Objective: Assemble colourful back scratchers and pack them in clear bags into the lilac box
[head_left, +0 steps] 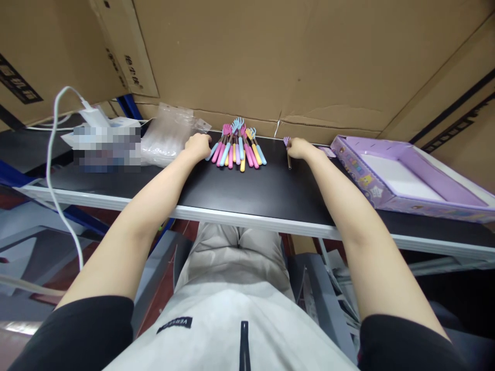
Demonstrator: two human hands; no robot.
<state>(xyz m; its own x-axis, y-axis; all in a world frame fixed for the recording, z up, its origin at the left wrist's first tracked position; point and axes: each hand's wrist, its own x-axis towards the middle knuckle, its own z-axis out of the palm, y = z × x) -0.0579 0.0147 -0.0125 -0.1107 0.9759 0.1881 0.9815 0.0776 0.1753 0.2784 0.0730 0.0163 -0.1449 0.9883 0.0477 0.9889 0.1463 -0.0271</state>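
Small back scratchers with claw-shaped heads lie bunched on the black table, their pink, blue and yellow handles towards me. My left hand is at the left edge of this bunch, fingers curled beside a blue handle; its fingertips are mostly hidden, so whether it grips that handle is unclear. Farther right, my right hand is closed around a single back scratcher. Its purple claw shows above the fingers and a thin, dark shiny end below; the middle is covered by my hand.
Left of the bunch lies a clear plastic bag pack, then a white charger with its cable and a blurred-out item. A purple printed box tray stands on the right, a small purple card beside it. Cardboard walls enclose the back.
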